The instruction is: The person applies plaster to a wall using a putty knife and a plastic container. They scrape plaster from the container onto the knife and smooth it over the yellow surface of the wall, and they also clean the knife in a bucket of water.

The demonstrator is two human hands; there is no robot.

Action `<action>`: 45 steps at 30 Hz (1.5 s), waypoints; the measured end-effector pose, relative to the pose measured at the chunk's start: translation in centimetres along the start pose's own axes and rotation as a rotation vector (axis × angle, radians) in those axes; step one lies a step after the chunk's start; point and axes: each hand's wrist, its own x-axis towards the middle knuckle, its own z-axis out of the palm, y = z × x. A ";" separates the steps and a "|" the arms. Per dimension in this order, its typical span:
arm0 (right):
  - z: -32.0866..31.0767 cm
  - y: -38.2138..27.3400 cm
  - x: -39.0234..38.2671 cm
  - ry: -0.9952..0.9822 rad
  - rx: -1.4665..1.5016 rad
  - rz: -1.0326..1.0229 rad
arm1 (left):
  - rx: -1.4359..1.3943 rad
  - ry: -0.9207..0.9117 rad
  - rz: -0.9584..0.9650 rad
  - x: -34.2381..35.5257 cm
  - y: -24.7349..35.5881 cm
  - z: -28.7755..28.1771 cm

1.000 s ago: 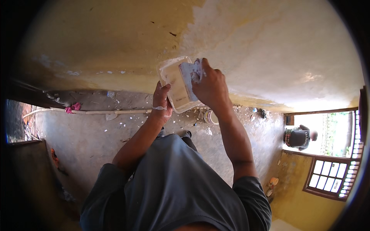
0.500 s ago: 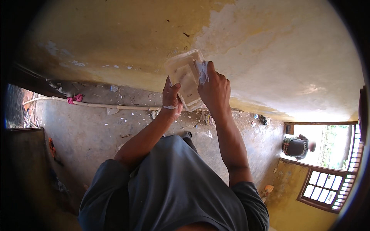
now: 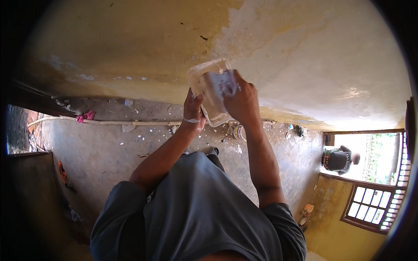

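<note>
A rectangular, see-through plastic tub [image 3: 198, 71] is held up before the wall. My left hand [image 3: 194, 112] grips its lower left side, thumb on the rim and white smears at the wrist. In my right hand [image 3: 244, 103] is a flat scraper [image 3: 221, 83] coated with white paste. Its blade lies across the tub's upper part, blurred by motion; whether it touches the tub I cannot tell. The scraper and my right hand hide part of the tub's inside.
The yellow wall [image 3: 143, 39] has a pale coated area [image 3: 305, 56]. A long pole [image 3: 143, 123] with a pink cloth [image 3: 85, 116] lies along the speckled floor [image 3: 109, 152]. Below my right hand stands a small bucket [image 3: 239, 132]. Another person [image 3: 337, 160] is at the doorway, right.
My right hand has turned, swinging the scraper left across the tub so its white-coated face shows more. My left hand and the tub stay nearly in place.
</note>
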 end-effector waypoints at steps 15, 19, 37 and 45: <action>1.9 5.2 0.3 -0.163 0.474 0.247 | 0.348 0.060 -0.053 0.5 -0.4 0.1; 1.8 6.8 0.2 -0.145 0.577 0.294 | 0.314 -0.007 -0.104 0.5 0.4 0.0; -4.9 3.0 -0.6 0.521 1.849 0.205 | 0.113 0.341 -0.288 -0.2 3.8 -4.1; -10.7 1.1 8.9 1.121 -0.358 -0.197 | 0.053 0.275 -0.311 -1.5 4.4 -4.0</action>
